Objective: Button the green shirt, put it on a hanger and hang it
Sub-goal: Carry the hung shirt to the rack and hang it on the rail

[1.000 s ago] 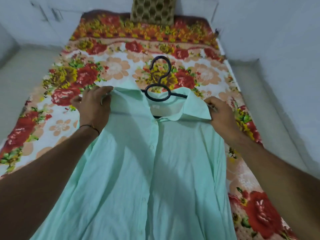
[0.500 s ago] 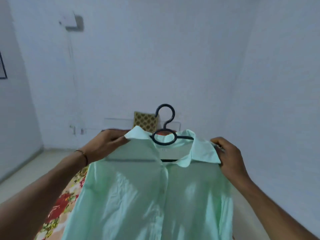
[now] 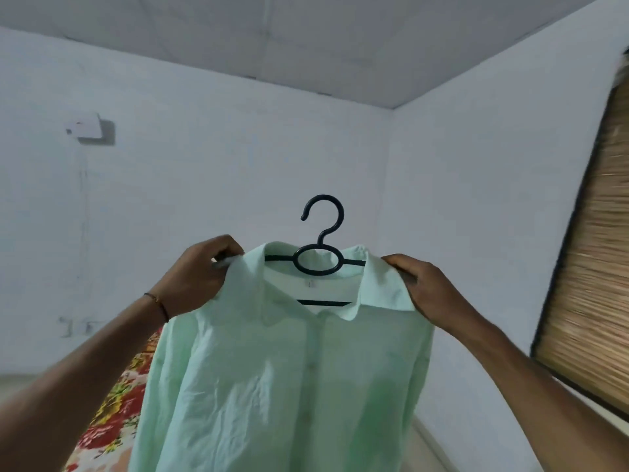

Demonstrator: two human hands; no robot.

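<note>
White room wall [image 3: 204, 172]; green shirt [image 3: 289, 369], front closed, on hanger [image 3: 320, 240] at centre frame; your left hand [image 3: 200, 277] and right hand [image 3: 432, 291] each pinch a shoulder; step, likely: hanging; next, seek a rail for its hook

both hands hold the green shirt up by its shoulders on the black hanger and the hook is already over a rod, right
Not quite. In the head view the hook of the black hanger is over no rod; it stands free before the white wall. The rest holds: left hand and right hand grip the green shirt by its shoulders.
</note>
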